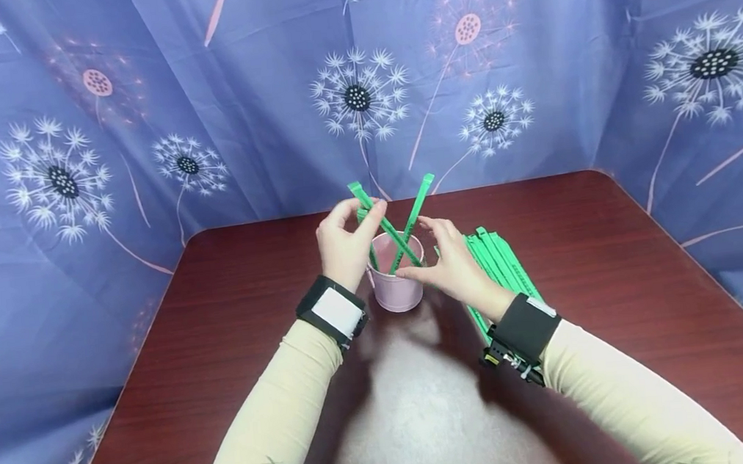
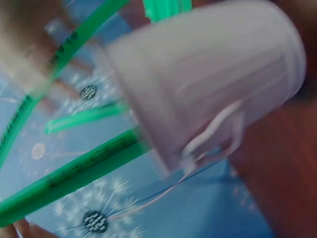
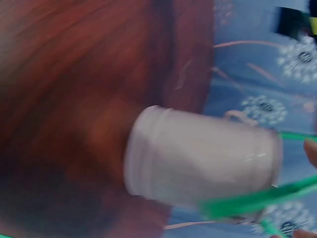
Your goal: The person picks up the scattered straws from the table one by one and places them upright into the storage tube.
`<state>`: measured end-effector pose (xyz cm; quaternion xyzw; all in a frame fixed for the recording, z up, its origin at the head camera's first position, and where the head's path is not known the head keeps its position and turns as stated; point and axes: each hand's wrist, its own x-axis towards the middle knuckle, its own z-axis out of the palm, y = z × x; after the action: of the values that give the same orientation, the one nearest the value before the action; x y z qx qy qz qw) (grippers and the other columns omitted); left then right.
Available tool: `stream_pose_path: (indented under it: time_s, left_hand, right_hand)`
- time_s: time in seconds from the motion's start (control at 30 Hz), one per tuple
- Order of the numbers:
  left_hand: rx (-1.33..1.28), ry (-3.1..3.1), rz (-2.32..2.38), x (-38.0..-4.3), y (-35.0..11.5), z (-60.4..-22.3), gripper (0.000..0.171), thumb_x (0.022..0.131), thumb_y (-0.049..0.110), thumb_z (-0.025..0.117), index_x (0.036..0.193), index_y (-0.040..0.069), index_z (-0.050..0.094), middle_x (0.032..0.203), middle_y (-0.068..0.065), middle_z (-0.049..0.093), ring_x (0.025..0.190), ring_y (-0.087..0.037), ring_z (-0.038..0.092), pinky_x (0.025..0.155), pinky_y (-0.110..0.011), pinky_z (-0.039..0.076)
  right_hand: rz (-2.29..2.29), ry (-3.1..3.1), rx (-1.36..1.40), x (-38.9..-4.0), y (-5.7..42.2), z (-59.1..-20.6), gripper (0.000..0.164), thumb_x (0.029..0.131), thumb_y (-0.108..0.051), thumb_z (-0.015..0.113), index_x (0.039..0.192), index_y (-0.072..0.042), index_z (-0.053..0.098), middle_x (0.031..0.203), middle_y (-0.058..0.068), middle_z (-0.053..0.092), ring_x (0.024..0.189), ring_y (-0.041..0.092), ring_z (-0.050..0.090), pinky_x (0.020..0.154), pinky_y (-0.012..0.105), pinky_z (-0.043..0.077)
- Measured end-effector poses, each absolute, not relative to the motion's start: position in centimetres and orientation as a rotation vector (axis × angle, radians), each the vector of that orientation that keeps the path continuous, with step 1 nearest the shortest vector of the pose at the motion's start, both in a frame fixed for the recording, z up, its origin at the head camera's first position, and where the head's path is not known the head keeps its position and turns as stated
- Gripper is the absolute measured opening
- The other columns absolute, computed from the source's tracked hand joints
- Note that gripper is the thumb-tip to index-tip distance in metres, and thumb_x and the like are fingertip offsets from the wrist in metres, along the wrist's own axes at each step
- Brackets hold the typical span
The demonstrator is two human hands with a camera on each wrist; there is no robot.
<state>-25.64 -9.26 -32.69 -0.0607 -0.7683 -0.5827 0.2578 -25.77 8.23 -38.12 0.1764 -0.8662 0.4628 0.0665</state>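
A small pink bucket (image 1: 399,293) stands on the table between the hands. My left hand (image 1: 344,245) pinches a green wrapped straw (image 1: 380,220) near its upper end, above the left rim. That straw slants down to the right, and in the right wrist view its lower end (image 3: 218,208) overlaps the outside of the bucket. My right hand (image 1: 452,265) is at the right of the rim, thumb and fingers spread apart around the straw's lower part. Two other green straws stand in the bucket, one leaning right (image 1: 417,206), one at the left (image 2: 74,171). Dark print shows on them.
A pile of green wrapped straws (image 1: 503,261) lies on the dark red wooden table (image 1: 238,295) at the right, partly behind my right hand and wrist. The bucket's handle (image 2: 218,131) hangs at its side. Blue dandelion-patterned cloth (image 1: 266,86) encloses the table's back and sides.
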Motion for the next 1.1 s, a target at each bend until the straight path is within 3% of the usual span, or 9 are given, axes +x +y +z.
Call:
stream_pose_path:
  time_s: [0.13,0.33,0.6,0.73,0.87,1.1]
  left_hand:
    - [-0.174,-1.952,-1.572,-26.2,-9.8,-30.9,0.02,0.089,0.026,0.074,0.098,0.007,0.076,0.09,-0.009,0.075,0.079,-0.006,0.062,0.071,-0.026,0.047]
    - [-0.089,-1.841,-1.575,-26.8,-10.7,-30.1,0.022,0.089,0.025,0.074,0.099,0.006,0.075,0.091,-0.011,0.075,0.081,-0.002,0.062,0.069,-0.023,0.047]
    - [-0.009,-1.977,-1.491,-27.1,-11.5,-32.1,0.023,0.089,0.027,0.074,0.1,0.007,0.075,0.091,-0.01,0.076,0.082,-0.008,0.065,0.07,-0.02,0.048]
    - [0.011,-2.041,-1.46,-27.1,-11.5,-33.0,0.021,0.089,0.026,0.074,0.098,0.008,0.076,0.091,-0.009,0.076,0.085,-0.016,0.069,0.071,-0.019,0.046]
    - [0.016,-2.107,-1.423,-27.1,-11.5,-34.0,0.023,0.089,0.027,0.074,0.099,0.007,0.076,0.092,-0.009,0.077,0.087,-0.02,0.07,0.071,-0.023,0.044]
    - [0.037,-2.179,-1.403,-26.9,-11.5,-35.8,0.022,0.088,0.024,0.075,0.1,0.005,0.076,0.095,-0.01,0.077,0.092,-0.024,0.07,0.081,-0.039,0.05]
  right_hand:
    - [1.359,-2.734,0.479,-26.4,8.4,-39.8,0.108,0.074,-0.035,0.087,0.153,0.001,0.024,0.151,0.024,0.034,0.137,0.038,0.039,0.11,0.055,0.038]
    - [1.372,-2.77,0.419,-27.1,7.9,-40.9,0.11,0.073,-0.039,0.087,0.153,0.003,0.024,0.151,0.026,0.038,0.139,0.038,0.039,0.113,0.053,0.036]
    - [1.486,-2.686,0.489,-27.8,7.5,-41.6,0.083,0.073,-0.036,0.087,0.14,-0.005,0.049,0.13,0.018,0.062,0.122,0.033,0.057,0.1,0.048,0.047]
    - [1.472,-2.683,0.488,-27.7,7.6,-41.6,0.081,0.073,-0.036,0.087,0.137,-0.003,0.051,0.126,0.019,0.064,0.116,0.033,0.06,0.096,0.047,0.049]
    - [1.445,-2.704,0.47,-27.7,7.7,-41.5,0.085,0.072,-0.039,0.087,0.139,-0.001,0.049,0.126,0.019,0.064,0.112,0.031,0.061,0.094,0.046,0.05]
    - [1.426,-2.733,0.454,-27.6,7.7,-41.3,0.085,0.072,-0.041,0.087,0.138,-0.002,0.051,0.126,0.017,0.065,0.11,0.028,0.063,0.092,0.045,0.051]
